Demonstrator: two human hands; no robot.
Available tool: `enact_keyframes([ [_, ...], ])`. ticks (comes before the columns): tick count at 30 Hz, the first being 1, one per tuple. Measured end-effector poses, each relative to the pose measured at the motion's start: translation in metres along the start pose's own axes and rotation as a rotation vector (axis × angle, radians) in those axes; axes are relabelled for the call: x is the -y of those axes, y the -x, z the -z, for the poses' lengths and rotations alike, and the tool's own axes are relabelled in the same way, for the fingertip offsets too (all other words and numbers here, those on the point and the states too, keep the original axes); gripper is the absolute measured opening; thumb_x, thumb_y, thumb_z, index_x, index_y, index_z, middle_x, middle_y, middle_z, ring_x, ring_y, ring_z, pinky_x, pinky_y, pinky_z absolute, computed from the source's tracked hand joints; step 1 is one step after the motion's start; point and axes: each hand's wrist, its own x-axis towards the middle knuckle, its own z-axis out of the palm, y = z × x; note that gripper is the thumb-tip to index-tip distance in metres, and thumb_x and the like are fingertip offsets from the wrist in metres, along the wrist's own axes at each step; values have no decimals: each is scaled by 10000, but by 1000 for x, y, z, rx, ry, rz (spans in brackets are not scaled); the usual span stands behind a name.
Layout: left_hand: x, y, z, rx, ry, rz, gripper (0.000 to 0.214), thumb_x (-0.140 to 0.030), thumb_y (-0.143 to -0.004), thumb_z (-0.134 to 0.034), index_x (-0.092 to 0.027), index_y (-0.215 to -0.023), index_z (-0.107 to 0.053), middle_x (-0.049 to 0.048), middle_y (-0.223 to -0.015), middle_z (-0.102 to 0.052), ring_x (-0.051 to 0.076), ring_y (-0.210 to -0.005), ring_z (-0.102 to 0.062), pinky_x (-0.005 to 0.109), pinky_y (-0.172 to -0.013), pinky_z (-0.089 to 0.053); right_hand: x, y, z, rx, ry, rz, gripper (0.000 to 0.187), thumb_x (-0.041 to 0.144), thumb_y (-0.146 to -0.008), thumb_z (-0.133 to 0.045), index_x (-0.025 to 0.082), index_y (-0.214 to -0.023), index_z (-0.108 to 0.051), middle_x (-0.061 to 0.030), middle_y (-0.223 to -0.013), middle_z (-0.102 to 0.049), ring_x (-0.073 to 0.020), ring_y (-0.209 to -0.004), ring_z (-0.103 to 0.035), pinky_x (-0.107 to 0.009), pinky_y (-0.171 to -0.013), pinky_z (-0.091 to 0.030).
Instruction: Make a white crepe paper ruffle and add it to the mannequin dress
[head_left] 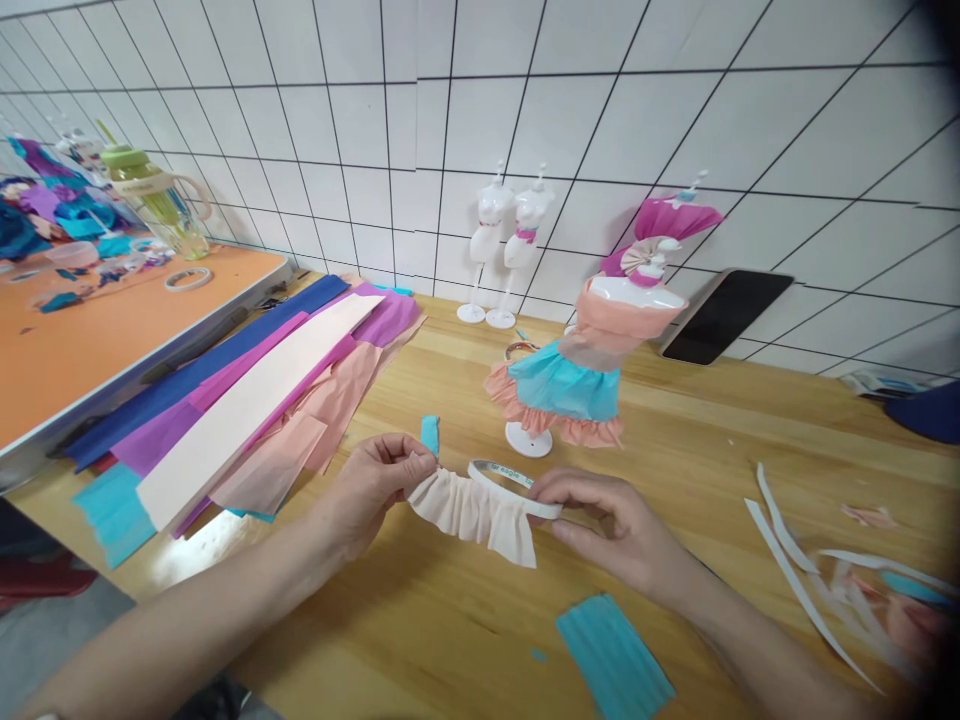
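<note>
Between my hands hangs a cream gathered paper ruffle (480,515), its pleats falling downward. My left hand (382,485) pinches the ruffle's left end. A narrow white backing strip (514,492) with printing on it curls along the ruffle's top edge. My right hand (611,520) grips that strip near the ruffle's right end, between thumb and fingers. Just above my left fingertips shows a small turquoise strip (430,435); I cannot tell whether the fingers touch it. Behind the hands stands a mannequin (637,292) in a peach and turquoise paper dress.
Coloured crepe paper sheets (255,400) lie at left, beside an orange tabletop (240,268) with a bottle (161,205). Small mannequins (491,225) and a phone (726,315) stand by the tiled wall. Turquoise paper (615,655) lies in front; white strips (799,575) lie at right.
</note>
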Motion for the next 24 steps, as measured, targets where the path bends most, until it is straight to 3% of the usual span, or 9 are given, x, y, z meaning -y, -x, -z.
enact_keyframes([
  [5, 0, -1, -2, 28, 18, 37, 280, -332, -593, -793, -126, -618, -604, -16, -578, -562, 82, -547, -493, 216, -561, -376, -13, 3, 3, 33, -125, -63, 252, 371, -872, -519, 155, -856, -648, -87, -836, -650, -212, -775, -627, -324, -694, -491],
  [11, -1, -2, -8, -30, -158, -121, 310, -376, -572, -792, -122, -618, -621, 26, -618, -638, 109, -564, -536, 230, -571, -391, -19, 5, 2, 17, -59, -84, 303, 396, -890, -492, 152, -790, -641, -76, -780, -656, -192, -728, -629, -313, -684, -488],
  [14, -3, -4, -7, 44, -178, -36, 328, -379, -551, -801, -124, -585, -597, -5, -562, -590, 85, -523, -498, 213, -538, -361, -13, 5, 4, 8, -21, -66, 303, 391, -886, -489, 151, -778, -640, -67, -750, -651, -187, -705, -617, -304, -665, -477],
  [17, 1, -7, -4, 44, -178, 11, 336, -378, -539, -807, -124, -596, -594, -28, -544, -553, 65, -504, -468, 200, -518, -334, -5, 6, 6, -21, 28, -62, 247, 332, -874, -509, 152, -763, -636, -61, -744, -638, -180, -695, -596, -293, -645, -458],
  [19, 5, -9, -1, 11, -175, -20, 334, -373, -537, -810, -124, -646, -617, -24, -564, -573, 70, -520, -488, 203, -531, -348, -2, 6, 5, -44, 55, -62, 199, 285, -861, -523, 156, -760, -635, -55, -741, -629, -176, -695, -583, -290, -643, -445],
  [24, 10, -14, 4, -19, -215, -84, 483, -330, -568, -798, -146, -986, -642, -61, -523, -567, 76, -502, -507, 205, -538, -375, -4, 8, 1, -61, 229, -37, 173, 233, -859, -514, 168, -910, -665, -70, -817, -667, -188, -743, -610, -299, -658, -461],
])
